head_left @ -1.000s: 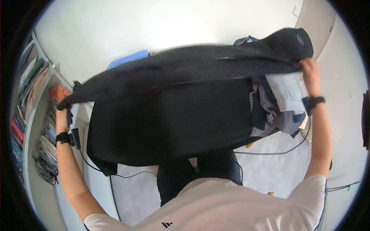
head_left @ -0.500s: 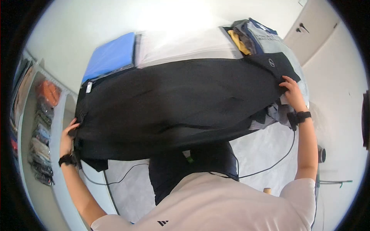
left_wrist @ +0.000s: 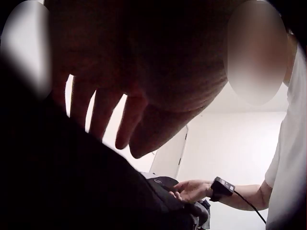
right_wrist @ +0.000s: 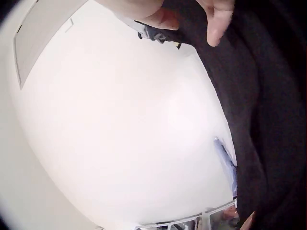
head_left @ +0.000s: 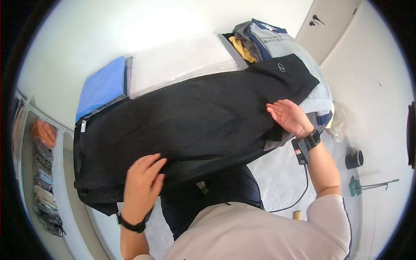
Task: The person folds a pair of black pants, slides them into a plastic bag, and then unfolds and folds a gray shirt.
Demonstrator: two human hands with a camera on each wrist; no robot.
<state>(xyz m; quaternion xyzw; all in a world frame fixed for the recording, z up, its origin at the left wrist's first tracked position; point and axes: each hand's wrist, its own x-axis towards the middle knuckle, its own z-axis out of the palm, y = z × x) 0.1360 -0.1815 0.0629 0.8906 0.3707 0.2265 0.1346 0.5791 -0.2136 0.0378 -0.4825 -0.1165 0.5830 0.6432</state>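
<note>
A long black garment (head_left: 195,117) lies spread across the table, with a white tag (head_left: 83,126) at its left end and a small round logo (head_left: 281,67) near its right end. The left hand (head_left: 142,184) is over the near edge of the cloth, fingers spread and holding nothing. Near the garment's right part the right hand (head_left: 289,118) is turned partly palm up, its fingers loosely bent and nothing in them. In the left wrist view the left hand (left_wrist: 139,62) has its fingers apart above dark cloth.
Behind the garment lie a blue packet (head_left: 102,89) and a stack of clear plastic bags (head_left: 182,56). Folded clothes (head_left: 277,41) are piled at the back right. A shelf of bagged items (head_left: 44,182) stands at left, and a door (head_left: 325,26) at the far right.
The black garment has come down flat on the table. Both hands have let go of its ends and moved inward, the left one also toward the body.
</note>
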